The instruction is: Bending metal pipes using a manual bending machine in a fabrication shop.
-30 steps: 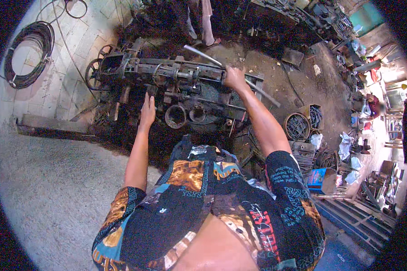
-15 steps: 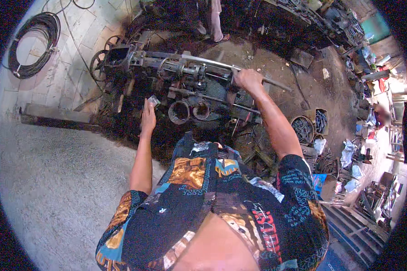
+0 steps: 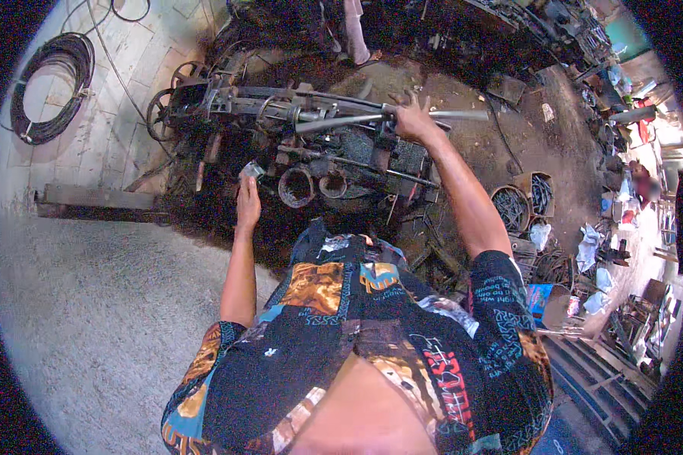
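Note:
My right hand (image 3: 415, 123) lies at a long metal rod (image 3: 341, 121), palm against it and fingers spread apart above it. The rod crosses the top of a dark, greasy machine (image 3: 228, 98) with long rails. Its right end is motion-blurred and sticks out past my hand. On the near left side, my left hand (image 3: 248, 199) has its fingers closed at a small shiny squarish piece (image 3: 253, 169), whose kind I cannot make out. Beside that hand, two round open metal cylinders, a larger one (image 3: 296, 187) and a smaller one (image 3: 332, 184), are on the machine's near side.
A coil of black cable (image 3: 51, 89) lies at the far left, and handwheels (image 3: 158, 115) stand at the machine's left end. A long beam (image 3: 99, 199) lies on the floor. Containers of metal parts (image 3: 510, 208) stand at right. A person's leg (image 3: 354, 34) shows at the back.
The rod has swung: its left end has come nearer me and its right end has gone farther away. My right fingers have spread from a closed grip. My left hand stays about where it was.

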A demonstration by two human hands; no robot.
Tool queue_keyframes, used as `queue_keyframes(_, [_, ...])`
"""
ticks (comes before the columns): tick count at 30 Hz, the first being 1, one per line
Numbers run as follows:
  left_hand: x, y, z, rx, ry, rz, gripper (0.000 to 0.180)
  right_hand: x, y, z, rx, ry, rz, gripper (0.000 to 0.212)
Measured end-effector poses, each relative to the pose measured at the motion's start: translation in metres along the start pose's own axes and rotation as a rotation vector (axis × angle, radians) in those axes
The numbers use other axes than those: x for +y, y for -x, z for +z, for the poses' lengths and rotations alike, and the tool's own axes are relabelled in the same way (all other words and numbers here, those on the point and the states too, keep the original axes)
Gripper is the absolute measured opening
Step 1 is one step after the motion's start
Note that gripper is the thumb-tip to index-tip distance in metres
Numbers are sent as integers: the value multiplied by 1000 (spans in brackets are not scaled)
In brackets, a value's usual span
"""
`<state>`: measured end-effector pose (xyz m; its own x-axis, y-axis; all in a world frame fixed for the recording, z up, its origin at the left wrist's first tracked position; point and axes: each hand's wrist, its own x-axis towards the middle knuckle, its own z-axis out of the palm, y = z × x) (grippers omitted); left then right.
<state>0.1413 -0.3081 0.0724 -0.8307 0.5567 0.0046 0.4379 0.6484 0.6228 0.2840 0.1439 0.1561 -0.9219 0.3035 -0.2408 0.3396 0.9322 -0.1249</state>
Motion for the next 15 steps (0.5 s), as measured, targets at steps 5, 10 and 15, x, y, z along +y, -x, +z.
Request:
queue_keyframes(5, [46, -10, -12, 1, 145, -199, 64, -5, 29, 9, 328, -184, 18, 58])
queue_keyframes(10, [53, -10, -13, 0, 150, -202, 62, -1, 17, 14, 399, -198, 251, 54])
queue_keyframes(15, [49, -12, -8, 27, 173, -227, 62, 2, 12, 13, 414, -51, 38, 43])
